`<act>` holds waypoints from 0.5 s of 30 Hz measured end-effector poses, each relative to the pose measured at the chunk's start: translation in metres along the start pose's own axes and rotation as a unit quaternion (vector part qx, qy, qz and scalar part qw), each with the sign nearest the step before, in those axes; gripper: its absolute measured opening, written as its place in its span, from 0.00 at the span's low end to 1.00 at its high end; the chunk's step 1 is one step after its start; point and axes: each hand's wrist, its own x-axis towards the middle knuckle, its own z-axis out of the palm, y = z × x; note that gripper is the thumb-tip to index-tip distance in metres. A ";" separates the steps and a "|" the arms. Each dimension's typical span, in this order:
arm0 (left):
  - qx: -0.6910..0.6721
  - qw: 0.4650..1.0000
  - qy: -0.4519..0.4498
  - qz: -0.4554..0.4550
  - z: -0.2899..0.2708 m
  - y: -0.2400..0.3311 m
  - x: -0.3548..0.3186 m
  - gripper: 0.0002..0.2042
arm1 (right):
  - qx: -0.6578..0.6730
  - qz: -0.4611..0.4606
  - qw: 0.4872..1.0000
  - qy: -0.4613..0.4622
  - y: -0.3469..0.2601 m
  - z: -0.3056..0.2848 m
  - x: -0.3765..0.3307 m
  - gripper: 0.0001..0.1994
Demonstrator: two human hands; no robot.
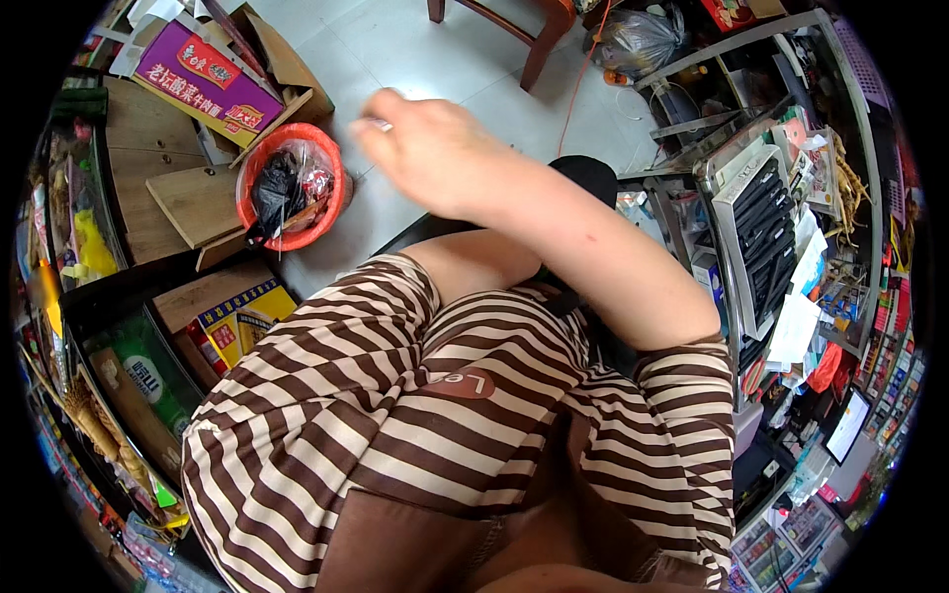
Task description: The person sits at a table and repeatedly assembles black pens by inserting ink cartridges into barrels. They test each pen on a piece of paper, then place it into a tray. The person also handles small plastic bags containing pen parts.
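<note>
My right hand (420, 153) reaches across from the right, over the pale tiled floor, just right of a red plastic bin (341, 198). Its fingers look curled together and are partly blurred. A small pale thing shows at them; whether it is a ring or something held I cannot make out. The bin has a clear liner, and in it lie a black plastic bag (277, 188) and other crumpled wrappers. Bare skin, seemingly my left forearm (474, 259), comes out of a striped sleeve and passes beneath my right forearm. My left hand is hidden.
Behind the bin stands a purple printed carton (203, 79) beside wooden boards (198, 203). A green pack (138, 366) and a yellow-blue box (247, 321) lie lower left. On the right is a crowded shelf with a black-slotted rack (761, 232). A wooden stool (544, 49) stands ahead.
</note>
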 end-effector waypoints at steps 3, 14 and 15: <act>-0.224 0.973 0.008 -0.052 -0.004 0.003 0.017 0.09 | 0.005 0.016 0.999 0.049 0.050 -0.007 -0.021 0.16; -0.441 0.881 0.078 -0.152 -0.015 0.014 0.051 0.10 | 0.338 0.311 0.816 0.350 0.178 -0.003 -0.241 0.12; -0.440 0.882 0.075 -0.151 -0.016 0.009 0.052 0.11 | 0.343 0.318 0.802 0.372 0.188 0.016 -0.254 0.11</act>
